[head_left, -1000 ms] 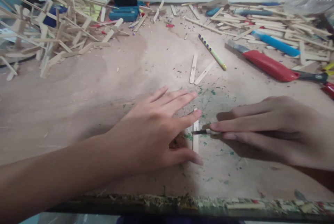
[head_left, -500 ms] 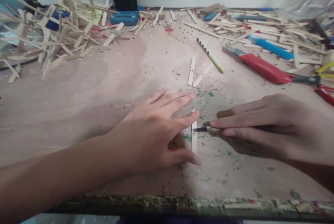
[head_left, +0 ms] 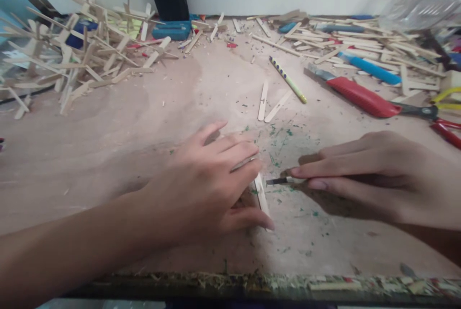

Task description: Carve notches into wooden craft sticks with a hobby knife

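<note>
A pale popsicle stick (head_left: 262, 195) lies tilted on the wooden tabletop, with a small mark near its middle. My left hand (head_left: 216, 179) grips it by its ends, thumb at the near end and index finger at the far end. In my right hand (head_left: 367, 174) a small craft knife (head_left: 279, 181) is pinched between thumb and fingers. Its dark blade points left, just beside the stick and apart from it; most of the handle is hidden by the fingers. Beyond my hands lie a popsicle stick (head_left: 263, 101) and another popsicle stick (head_left: 278, 106), each with a small mark.
A yellow pencil (head_left: 288, 80) and a red-handled utility knife (head_left: 363, 96) lie further back, near red pliers (head_left: 446, 131). Loose sticks (head_left: 360, 42) pile up at the back right under a clear plastic bottle (head_left: 421, 6). A tangled stick structure (head_left: 86, 50) stands back left.
The popsicle stick has turned from upright in view to tilted, its far end shifted left with my left fingers. The knife blade, over the stick before, now sits off its right side.
</note>
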`<state>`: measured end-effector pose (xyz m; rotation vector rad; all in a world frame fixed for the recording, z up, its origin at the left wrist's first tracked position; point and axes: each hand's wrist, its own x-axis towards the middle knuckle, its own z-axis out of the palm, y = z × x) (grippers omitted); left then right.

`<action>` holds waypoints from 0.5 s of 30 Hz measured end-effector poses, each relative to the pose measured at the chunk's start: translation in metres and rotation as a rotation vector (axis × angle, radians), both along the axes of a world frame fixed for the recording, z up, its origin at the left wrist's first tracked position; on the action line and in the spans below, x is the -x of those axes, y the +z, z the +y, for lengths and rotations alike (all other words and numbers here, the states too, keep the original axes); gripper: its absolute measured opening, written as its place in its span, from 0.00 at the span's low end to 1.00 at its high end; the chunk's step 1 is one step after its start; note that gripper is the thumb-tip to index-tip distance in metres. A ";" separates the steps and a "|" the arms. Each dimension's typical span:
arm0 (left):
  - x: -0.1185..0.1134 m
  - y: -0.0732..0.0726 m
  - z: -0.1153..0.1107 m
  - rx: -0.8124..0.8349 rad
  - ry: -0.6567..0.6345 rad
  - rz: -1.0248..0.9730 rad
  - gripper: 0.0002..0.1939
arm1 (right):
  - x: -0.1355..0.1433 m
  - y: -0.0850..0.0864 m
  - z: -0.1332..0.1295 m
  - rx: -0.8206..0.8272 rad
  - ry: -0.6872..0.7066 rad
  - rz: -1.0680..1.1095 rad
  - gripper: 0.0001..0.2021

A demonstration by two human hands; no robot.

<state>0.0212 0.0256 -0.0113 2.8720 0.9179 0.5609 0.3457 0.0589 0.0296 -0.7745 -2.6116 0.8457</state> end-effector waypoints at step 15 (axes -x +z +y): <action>0.004 0.008 0.015 0.091 -0.126 -0.091 0.18 | 0.002 0.003 0.001 -0.006 -0.030 -0.010 0.16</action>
